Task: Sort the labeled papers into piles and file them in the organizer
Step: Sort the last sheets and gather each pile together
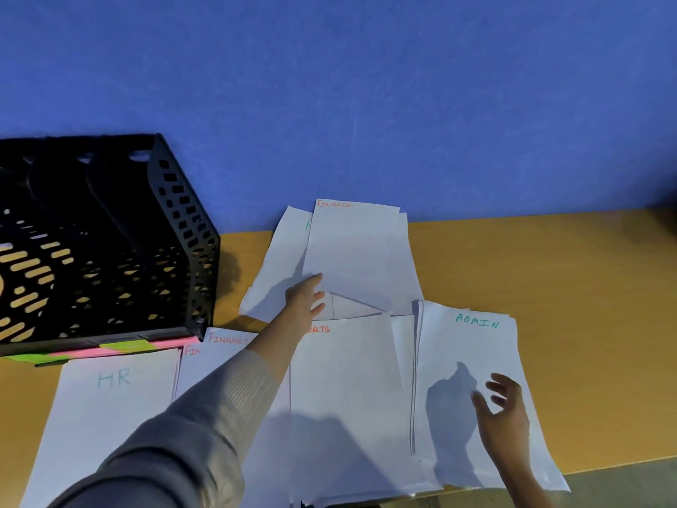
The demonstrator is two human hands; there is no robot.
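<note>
Left hand (306,298), fingers straight, touches the loose FINANCE sheet (359,251) right of the organizer (176,214), seemingly to claim it; right hand (507,416) hovers slack over the ADMIN pile (472,353).

1 organizer (183,232), 4 labeled piles (110,416), 1 loose heap (359,251), 2 hands (306,298).
</note>
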